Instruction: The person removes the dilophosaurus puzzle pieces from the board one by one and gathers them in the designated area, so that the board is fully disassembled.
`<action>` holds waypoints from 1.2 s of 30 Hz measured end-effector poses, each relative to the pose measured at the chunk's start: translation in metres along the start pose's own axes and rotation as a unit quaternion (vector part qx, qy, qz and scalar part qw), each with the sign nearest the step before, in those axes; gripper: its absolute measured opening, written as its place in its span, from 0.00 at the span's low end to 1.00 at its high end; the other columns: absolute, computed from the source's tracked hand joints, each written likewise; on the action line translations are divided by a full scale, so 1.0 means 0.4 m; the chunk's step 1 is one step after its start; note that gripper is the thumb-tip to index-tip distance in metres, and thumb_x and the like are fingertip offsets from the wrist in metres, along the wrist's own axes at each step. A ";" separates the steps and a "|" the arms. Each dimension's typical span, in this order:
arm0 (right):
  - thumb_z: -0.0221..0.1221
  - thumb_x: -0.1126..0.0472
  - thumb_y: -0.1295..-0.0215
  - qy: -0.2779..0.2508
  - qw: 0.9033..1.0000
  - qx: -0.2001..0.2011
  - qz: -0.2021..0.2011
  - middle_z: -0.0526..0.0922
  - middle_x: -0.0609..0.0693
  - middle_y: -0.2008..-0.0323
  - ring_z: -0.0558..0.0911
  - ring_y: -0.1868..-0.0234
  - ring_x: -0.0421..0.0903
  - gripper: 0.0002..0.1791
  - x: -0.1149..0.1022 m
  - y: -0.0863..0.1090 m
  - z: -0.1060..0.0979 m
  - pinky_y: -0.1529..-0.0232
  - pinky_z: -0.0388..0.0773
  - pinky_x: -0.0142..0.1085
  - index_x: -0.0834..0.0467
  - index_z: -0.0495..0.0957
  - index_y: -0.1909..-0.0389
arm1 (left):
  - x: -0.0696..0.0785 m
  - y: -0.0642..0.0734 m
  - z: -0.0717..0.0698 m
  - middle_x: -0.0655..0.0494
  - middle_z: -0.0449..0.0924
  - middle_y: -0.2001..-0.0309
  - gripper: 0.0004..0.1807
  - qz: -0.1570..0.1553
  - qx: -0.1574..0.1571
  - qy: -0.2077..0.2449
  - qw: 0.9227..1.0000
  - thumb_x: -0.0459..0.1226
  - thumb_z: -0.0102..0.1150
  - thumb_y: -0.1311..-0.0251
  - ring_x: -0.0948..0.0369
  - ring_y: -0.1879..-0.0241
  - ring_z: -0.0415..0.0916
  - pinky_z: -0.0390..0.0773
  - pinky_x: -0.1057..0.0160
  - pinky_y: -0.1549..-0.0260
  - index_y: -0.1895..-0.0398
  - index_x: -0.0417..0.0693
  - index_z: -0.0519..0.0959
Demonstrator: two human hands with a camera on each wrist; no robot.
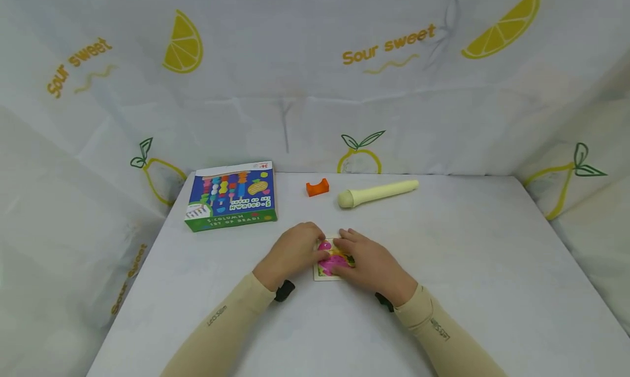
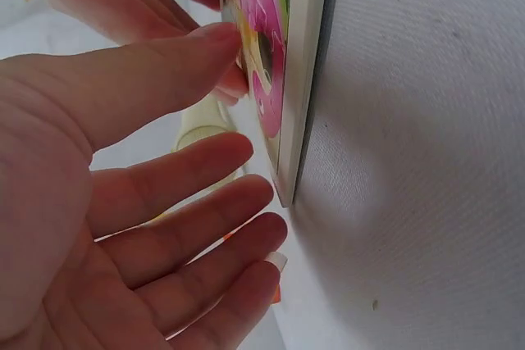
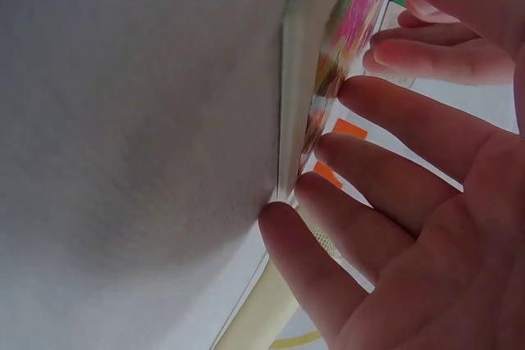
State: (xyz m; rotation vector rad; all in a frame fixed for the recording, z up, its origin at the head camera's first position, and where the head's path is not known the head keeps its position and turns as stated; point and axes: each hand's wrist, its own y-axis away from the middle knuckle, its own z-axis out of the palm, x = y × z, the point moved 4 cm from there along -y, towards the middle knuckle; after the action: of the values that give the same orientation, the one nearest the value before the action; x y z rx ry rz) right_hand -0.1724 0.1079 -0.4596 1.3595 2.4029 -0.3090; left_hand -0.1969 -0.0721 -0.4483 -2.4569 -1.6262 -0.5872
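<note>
A small square picture board (image 1: 327,266), with a pink and yellow printed picture and a pale rim, lies flat on the white table between both hands. My left hand (image 1: 291,249) is at its left side. In the left wrist view the thumb (image 2: 176,71) reaches over the picture, and the other fingers extend loosely past the board's corner. My right hand (image 1: 372,263) covers the board's right part. Its fingertips rest along the edge in the right wrist view, fingers (image 3: 394,170) nearly straight. Part of the picture is hidden beneath the right hand.
A blue and green bead-set box (image 1: 231,195) lies at the back left. Behind the board sit a small orange notched block (image 1: 317,187) and a pale yellow stick with a rounded head (image 1: 384,192). A white lemon-print cloth (image 1: 315,81) hangs along the table's back edge.
</note>
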 end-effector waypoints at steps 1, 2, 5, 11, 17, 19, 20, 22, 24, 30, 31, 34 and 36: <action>0.71 0.44 0.30 -0.003 1.000 -0.002 0.004 0.75 0.60 0.24 0.72 0.20 0.61 0.34 0.002 0.001 0.000 0.26 0.75 0.57 0.58 0.81 0.30 | -0.001 -0.001 0.001 0.54 0.88 0.44 0.23 0.000 -0.003 -0.004 1.000 0.52 0.74 0.32 0.57 0.43 0.83 0.83 0.55 0.36 0.43 0.48 0.87; 0.72 0.44 0.30 -0.006 1.000 -0.004 0.008 0.75 0.60 0.24 0.72 0.20 0.61 0.34 0.003 0.002 -0.001 0.26 0.75 0.56 0.58 0.81 0.30 | 0.000 -0.001 0.001 0.54 0.88 0.44 0.23 -0.001 -0.005 -0.007 1.000 0.52 0.74 0.32 0.57 0.43 0.83 0.83 0.56 0.36 0.43 0.48 0.87; 0.73 0.45 0.31 -0.014 1.000 -0.009 0.018 0.75 0.60 0.23 0.71 0.19 0.60 0.34 0.007 0.004 -0.004 0.26 0.74 0.56 0.57 0.81 0.30 | -0.001 -0.001 0.002 0.54 0.88 0.44 0.24 -0.001 -0.009 -0.009 1.000 0.52 0.74 0.32 0.56 0.43 0.83 0.83 0.55 0.36 0.42 0.47 0.87; 0.73 0.46 0.31 -0.027 0.999 -0.015 0.015 0.75 0.60 0.23 0.70 0.19 0.59 0.34 0.009 0.004 -0.006 0.26 0.74 0.56 0.58 0.81 0.30 | -0.005 0.000 0.006 0.53 0.87 0.44 0.24 -0.006 -0.017 0.002 1.000 0.53 0.74 0.33 0.56 0.44 0.82 0.82 0.55 0.36 0.44 0.47 0.87; 0.73 0.47 0.31 -0.027 0.999 -0.016 0.013 0.75 0.59 0.23 0.71 0.19 0.59 0.34 0.010 0.004 -0.004 0.26 0.75 0.55 0.58 0.81 0.30 | -0.004 0.002 0.007 0.53 0.86 0.43 0.23 -0.010 -0.012 -0.002 1.000 0.54 0.71 0.30 0.56 0.43 0.82 0.83 0.55 0.36 0.44 0.48 0.88; 0.73 0.47 0.31 -0.031 0.999 -0.018 0.017 0.74 0.59 0.23 0.70 0.19 0.58 0.34 0.010 0.003 -0.005 0.26 0.74 0.55 0.58 0.80 0.29 | -0.003 0.002 0.007 0.53 0.86 0.43 0.22 -0.012 -0.010 -0.003 1.000 0.54 0.69 0.29 0.56 0.43 0.82 0.83 0.55 0.36 0.44 0.48 0.88; 0.73 0.47 0.32 -0.034 0.999 -0.019 0.020 0.74 0.58 0.22 0.70 0.18 0.58 0.34 0.010 0.004 -0.005 0.25 0.74 0.54 0.58 0.80 0.29 | -0.003 0.002 0.007 0.53 0.86 0.43 0.22 -0.012 -0.010 -0.002 1.000 0.54 0.68 0.28 0.56 0.43 0.82 0.83 0.55 0.36 0.44 0.48 0.88; 0.73 0.47 0.32 -0.036 0.999 -0.017 0.021 0.74 0.58 0.22 0.70 0.18 0.58 0.34 0.010 0.005 -0.007 0.25 0.74 0.54 0.58 0.80 0.29 | -0.003 0.002 0.006 0.53 0.86 0.43 0.22 -0.012 -0.009 -0.003 1.000 0.54 0.68 0.28 0.56 0.42 0.81 0.83 0.54 0.35 0.44 0.48 0.88; 0.74 0.47 0.32 -0.040 0.999 -0.017 0.023 0.74 0.58 0.22 0.70 0.18 0.58 0.34 0.009 0.006 -0.008 0.25 0.74 0.54 0.58 0.81 0.30 | -0.003 0.001 0.007 0.53 0.85 0.43 0.22 -0.011 -0.009 -0.001 1.000 0.55 0.68 0.28 0.56 0.42 0.81 0.83 0.54 0.36 0.44 0.48 0.87; 0.73 0.47 0.31 -0.042 0.998 -0.027 0.034 0.73 0.58 0.22 0.69 0.18 0.59 0.34 0.011 0.006 -0.008 0.24 0.73 0.56 0.59 0.79 0.29 | -0.004 0.001 0.010 0.53 0.83 0.42 0.24 -0.009 -0.009 0.006 1.000 0.55 0.70 0.29 0.56 0.42 0.79 0.82 0.54 0.35 0.44 0.48 0.86; 0.73 0.46 0.31 -0.042 0.998 -0.030 0.036 0.73 0.58 0.22 0.68 0.17 0.59 0.35 0.012 0.006 -0.007 0.24 0.73 0.56 0.59 0.79 0.29 | -0.005 0.002 0.010 0.53 0.83 0.42 0.24 -0.009 -0.008 0.006 1.000 0.55 0.70 0.30 0.56 0.42 0.78 0.82 0.54 0.35 0.44 0.48 0.86; 0.72 0.46 0.30 -0.041 0.998 -0.034 0.039 0.72 0.58 0.21 0.68 0.17 0.58 0.35 0.012 0.004 -0.005 0.24 0.72 0.56 0.58 0.78 0.28 | -0.006 0.002 0.011 0.53 0.82 0.41 0.25 -0.007 -0.008 0.002 1.000 0.56 0.71 0.31 0.56 0.42 0.78 0.81 0.54 0.34 0.43 0.49 0.85; 0.72 0.47 0.30 -0.038 0.998 -0.034 0.037 0.72 0.58 0.21 0.68 0.17 0.59 0.35 0.013 0.004 -0.004 0.24 0.73 0.56 0.58 0.78 0.28 | -0.006 0.002 0.012 0.53 0.82 0.41 0.25 -0.004 -0.006 0.000 1.000 0.56 0.71 0.31 0.55 0.42 0.77 0.81 0.54 0.34 0.43 0.49 0.85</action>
State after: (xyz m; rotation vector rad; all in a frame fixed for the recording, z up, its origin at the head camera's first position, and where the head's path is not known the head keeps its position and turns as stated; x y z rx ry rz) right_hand -0.1738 0.1132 -0.4601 1.3768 2.2742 -0.2539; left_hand -0.1957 -0.0731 -0.4536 -2.4603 -1.6385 -0.6004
